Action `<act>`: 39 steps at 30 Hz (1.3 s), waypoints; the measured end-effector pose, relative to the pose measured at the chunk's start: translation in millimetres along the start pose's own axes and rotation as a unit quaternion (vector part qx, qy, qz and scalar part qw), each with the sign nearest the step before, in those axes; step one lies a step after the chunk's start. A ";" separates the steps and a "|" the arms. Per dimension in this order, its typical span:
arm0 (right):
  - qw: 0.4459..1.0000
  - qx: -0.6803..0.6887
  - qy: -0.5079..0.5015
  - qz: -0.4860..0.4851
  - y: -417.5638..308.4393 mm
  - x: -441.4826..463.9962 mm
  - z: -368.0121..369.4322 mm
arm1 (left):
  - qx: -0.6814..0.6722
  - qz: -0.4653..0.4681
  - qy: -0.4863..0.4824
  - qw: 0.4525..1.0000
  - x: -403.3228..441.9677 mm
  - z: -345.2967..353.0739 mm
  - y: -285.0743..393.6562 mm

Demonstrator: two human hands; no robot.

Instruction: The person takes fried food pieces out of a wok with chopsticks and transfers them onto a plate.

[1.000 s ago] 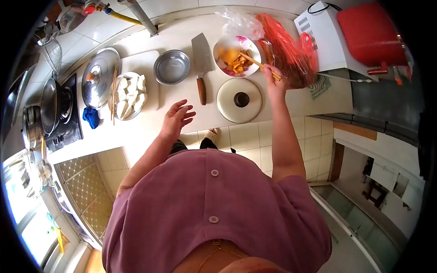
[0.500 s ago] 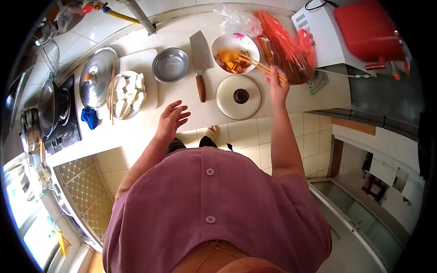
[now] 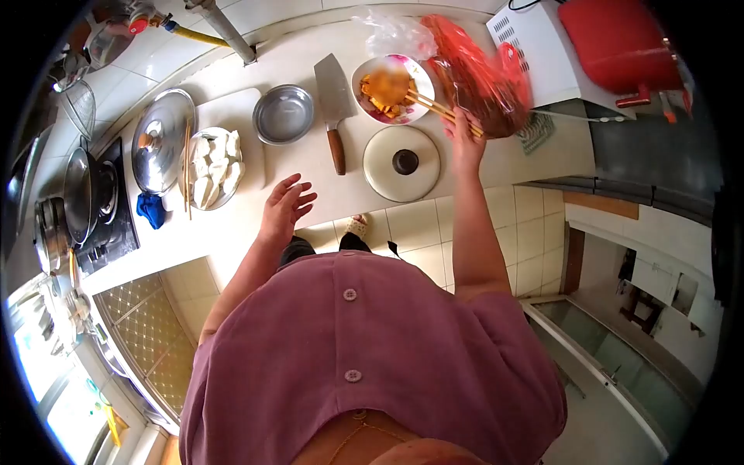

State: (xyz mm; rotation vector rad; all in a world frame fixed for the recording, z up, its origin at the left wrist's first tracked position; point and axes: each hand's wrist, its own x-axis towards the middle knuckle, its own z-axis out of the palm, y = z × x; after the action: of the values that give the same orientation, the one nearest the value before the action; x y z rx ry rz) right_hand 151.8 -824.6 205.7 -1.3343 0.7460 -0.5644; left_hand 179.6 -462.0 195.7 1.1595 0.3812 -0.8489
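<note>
Chopsticks (image 3: 428, 104) are gripped in my right hand (image 3: 466, 138), their tips in a floral bowl (image 3: 421, 77). Orange-brown pieces of food (image 3: 377, 91) lie in that bowl, partly blurred. My left hand (image 3: 287, 204) hangs over the counter's front edge with fingers apart, holding nothing. Between the hands a cream lid (image 3: 380, 174) with a dark knob lies flat. A cleaver (image 3: 335, 101) with a wooden handle rests left of the bowl, and beside it stands a metal bowl (image 3: 284, 114).
Left on the counter are a plate of white pieces (image 3: 218, 167), another pair of chopsticks (image 3: 187, 167), a metal lid (image 3: 163, 124) and a blue cloth (image 3: 151, 210). A wok (image 3: 80, 190) sits by the stove. Red plastic bags (image 3: 484, 77) and a white appliance (image 3: 536, 50) stand right.
The chopsticks have shifted slightly within the bowl, and the food in it looks rearranged. The whole view has moved a little. My left hand stays nearly where it was, fingers apart.
</note>
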 end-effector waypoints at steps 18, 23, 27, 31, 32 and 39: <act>0.920 0.252 0.139 0.268 105.5 51.9 -62.2 | -0.012 0.003 0.010 1.000 -6.0 -6.1 3.0; 0.867 0.335 0.145 0.341 115.3 60.1 -59.2 | -0.006 0.007 0.001 1.000 -4.7 -4.2 4.7; 0.866 0.324 0.138 0.354 108.6 58.3 -53.7 | -0.006 0.006 -0.002 1.000 -7.4 1.6 11.6; 0.865 0.334 0.137 0.349 108.2 60.0 -51.8 | -0.015 0.013 -0.015 1.000 -7.7 1.8 15.7; 0.866 0.327 0.145 0.351 105.0 58.0 -50.9 | -0.018 0.016 -0.019 1.000 -8.0 1.1 15.6; 0.891 0.263 0.088 0.359 91.0 47.4 -49.6 | -0.026 0.018 -0.020 0.999 -13.8 -4.9 21.4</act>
State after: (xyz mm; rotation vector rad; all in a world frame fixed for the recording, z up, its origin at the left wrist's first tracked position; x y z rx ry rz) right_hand 140.4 -877.2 105.2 -0.4440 1.0712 -0.2511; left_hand 187.6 -449.1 216.8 1.0972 0.3464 -0.8241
